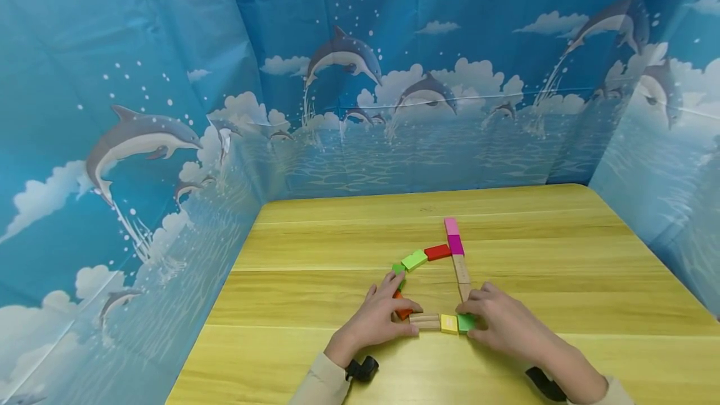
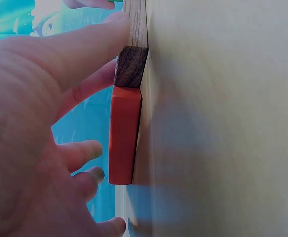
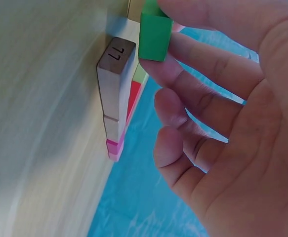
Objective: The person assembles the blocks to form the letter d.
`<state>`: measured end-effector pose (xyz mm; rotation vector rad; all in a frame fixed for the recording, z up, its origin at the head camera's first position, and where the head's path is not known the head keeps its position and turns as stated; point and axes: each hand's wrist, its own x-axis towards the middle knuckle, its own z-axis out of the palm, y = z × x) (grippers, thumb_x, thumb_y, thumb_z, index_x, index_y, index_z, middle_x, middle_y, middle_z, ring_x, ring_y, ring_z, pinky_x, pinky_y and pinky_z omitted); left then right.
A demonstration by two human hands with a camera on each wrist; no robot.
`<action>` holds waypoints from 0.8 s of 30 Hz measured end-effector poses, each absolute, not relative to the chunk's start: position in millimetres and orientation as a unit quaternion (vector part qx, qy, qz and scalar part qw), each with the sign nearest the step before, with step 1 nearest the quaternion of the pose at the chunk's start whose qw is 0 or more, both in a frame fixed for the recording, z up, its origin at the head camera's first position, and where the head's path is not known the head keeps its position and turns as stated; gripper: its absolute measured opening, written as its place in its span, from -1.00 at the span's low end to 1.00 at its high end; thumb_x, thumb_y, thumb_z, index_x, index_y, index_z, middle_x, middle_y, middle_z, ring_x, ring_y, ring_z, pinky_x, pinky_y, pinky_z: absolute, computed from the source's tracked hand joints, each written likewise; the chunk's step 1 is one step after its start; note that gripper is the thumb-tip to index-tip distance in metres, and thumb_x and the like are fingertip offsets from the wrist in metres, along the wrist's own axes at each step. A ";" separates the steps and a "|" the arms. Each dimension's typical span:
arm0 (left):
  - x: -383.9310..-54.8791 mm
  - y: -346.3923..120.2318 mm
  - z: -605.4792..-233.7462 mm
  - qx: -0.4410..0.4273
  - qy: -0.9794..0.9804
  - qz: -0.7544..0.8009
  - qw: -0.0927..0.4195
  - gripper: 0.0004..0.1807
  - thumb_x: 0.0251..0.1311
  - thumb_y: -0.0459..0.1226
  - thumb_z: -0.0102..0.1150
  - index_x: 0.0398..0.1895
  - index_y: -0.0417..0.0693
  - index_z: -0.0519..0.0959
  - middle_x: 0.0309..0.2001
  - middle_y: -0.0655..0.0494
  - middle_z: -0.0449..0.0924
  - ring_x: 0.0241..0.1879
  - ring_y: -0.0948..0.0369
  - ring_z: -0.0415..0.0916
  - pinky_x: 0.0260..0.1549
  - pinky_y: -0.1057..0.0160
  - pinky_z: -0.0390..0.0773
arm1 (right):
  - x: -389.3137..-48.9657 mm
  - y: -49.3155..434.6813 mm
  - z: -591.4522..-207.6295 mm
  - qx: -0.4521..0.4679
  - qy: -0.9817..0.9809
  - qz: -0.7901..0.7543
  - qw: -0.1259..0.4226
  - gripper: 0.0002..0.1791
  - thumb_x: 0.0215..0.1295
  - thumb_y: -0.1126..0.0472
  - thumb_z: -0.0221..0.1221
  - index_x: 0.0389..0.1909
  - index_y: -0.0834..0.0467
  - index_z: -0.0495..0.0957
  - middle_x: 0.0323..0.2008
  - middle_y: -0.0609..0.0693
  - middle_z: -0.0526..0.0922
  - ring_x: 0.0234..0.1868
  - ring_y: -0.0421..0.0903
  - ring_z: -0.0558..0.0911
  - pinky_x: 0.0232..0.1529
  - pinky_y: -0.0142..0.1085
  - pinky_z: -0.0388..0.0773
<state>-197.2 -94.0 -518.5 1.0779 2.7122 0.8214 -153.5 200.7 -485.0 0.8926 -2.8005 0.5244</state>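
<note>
My left hand (image 1: 378,317) has its thumb and index finger on opposite sides of a pair of plain wooden blocks (image 1: 425,321), gripping their left end. In the left wrist view, an orange-red block (image 2: 124,136) lies against the dark end of the wood, with the other fingers spread beside it. Between the thumb and fingers of my right hand (image 1: 503,324) is a green block (image 3: 154,37), pinched at the right end of the row. A yellow block (image 1: 449,324) stands between the wooden pair and the green block. Close to the right fingertips ends a plain block marked 77 (image 3: 116,57).
Light green (image 1: 414,260) and red (image 1: 437,252) blocks curve along the back to a straight line of wooden (image 1: 460,269), magenta (image 1: 455,245) and pink (image 1: 451,226) blocks. All lie on a yellow wood-grain table (image 1: 315,249), enclosed by a dolphin-print curtain (image 1: 394,161).
</note>
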 end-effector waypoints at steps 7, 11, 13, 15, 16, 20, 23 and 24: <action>-197.8 -94.0 -519.6 0.357 0.895 0.263 0.048 -0.59 0.17 0.10 0.39 0.11 0.43 0.66 0.61 -0.04 -0.13 0.57 -0.09 -0.28 0.33 -0.44 -0.10 | -150.2 197.4 -488.8 0.312 -0.928 0.182 0.093 -0.67 -0.08 0.20 0.55 -0.21 0.00 0.77 -0.28 -0.26 0.59 -0.25 -0.25 0.38 -0.33 -0.36 0.50; -197.5 -93.8 -519.4 0.356 0.896 0.261 0.049 -0.59 0.17 0.09 0.39 0.10 0.43 0.67 0.61 -0.03 -0.13 0.57 -0.09 -0.27 0.33 -0.43 -0.10 | -150.4 196.6 -490.6 0.316 -0.927 0.175 0.100 -0.66 -0.09 0.21 0.56 -0.21 -0.01 0.76 -0.28 -0.25 0.58 -0.25 -0.24 0.36 -0.33 -0.37 0.48; -197.5 -93.7 -519.5 0.355 0.896 0.262 0.050 -0.60 0.17 0.09 0.39 0.10 0.43 0.67 0.61 -0.03 -0.13 0.57 -0.09 -0.28 0.34 -0.43 -0.11 | -150.6 196.4 -491.5 0.319 -0.926 0.172 0.104 -0.66 -0.09 0.21 0.56 -0.21 0.00 0.76 -0.28 -0.24 0.58 -0.25 -0.24 0.36 -0.34 -0.37 0.47; -197.4 -93.7 -519.5 0.355 0.896 0.262 0.050 -0.60 0.17 0.08 0.39 0.10 0.44 0.67 0.61 -0.03 -0.14 0.57 -0.08 -0.28 0.34 -0.43 -0.11 | -151.0 195.9 -492.5 0.322 -0.925 0.168 0.108 -0.66 -0.10 0.21 0.56 -0.21 -0.01 0.77 -0.28 -0.25 0.58 -0.25 -0.24 0.35 -0.34 -0.37 0.46; -197.4 -93.7 -519.7 0.355 0.896 0.262 0.051 -0.60 0.18 0.08 0.39 0.10 0.45 0.67 0.61 -0.02 -0.14 0.57 -0.08 -0.28 0.34 -0.43 -0.11 | -151.3 195.6 -492.9 0.324 -0.925 0.166 0.110 -0.65 -0.11 0.21 0.57 -0.21 -0.01 0.77 -0.28 -0.26 0.58 -0.25 -0.24 0.35 -0.33 -0.37 0.47; -197.9 -93.9 -520.8 0.356 0.896 0.260 0.050 -0.61 0.19 0.09 0.38 0.11 0.48 0.66 0.61 -0.02 -0.14 0.58 -0.08 -0.29 0.33 -0.43 -0.11 | -152.7 194.6 -494.4 0.332 -0.923 0.160 0.113 -0.62 -0.13 0.20 0.58 -0.20 -0.03 0.78 -0.25 -0.28 0.60 -0.22 -0.24 0.36 -0.30 -0.34 0.49; -198.1 -94.1 -521.2 0.357 0.896 0.258 0.050 -0.61 0.20 0.10 0.36 0.12 0.50 0.65 0.62 -0.01 -0.15 0.58 -0.07 -0.30 0.33 -0.43 -0.11 | -154.2 194.2 -495.2 0.340 -0.920 0.163 0.108 -0.61 -0.12 0.21 0.58 -0.18 -0.03 0.77 -0.23 -0.28 0.63 -0.20 -0.24 0.38 -0.27 -0.32 0.50; -198.1 -94.1 -521.2 0.357 0.896 0.258 0.050 -0.61 0.20 0.11 0.35 0.13 0.51 0.65 0.62 -0.01 -0.15 0.58 -0.07 -0.30 0.33 -0.43 -0.11 | -154.8 194.1 -495.6 0.342 -0.919 0.165 0.105 -0.61 -0.11 0.22 0.58 -0.17 -0.04 0.77 -0.23 -0.29 0.64 -0.20 -0.24 0.38 -0.27 -0.32 0.50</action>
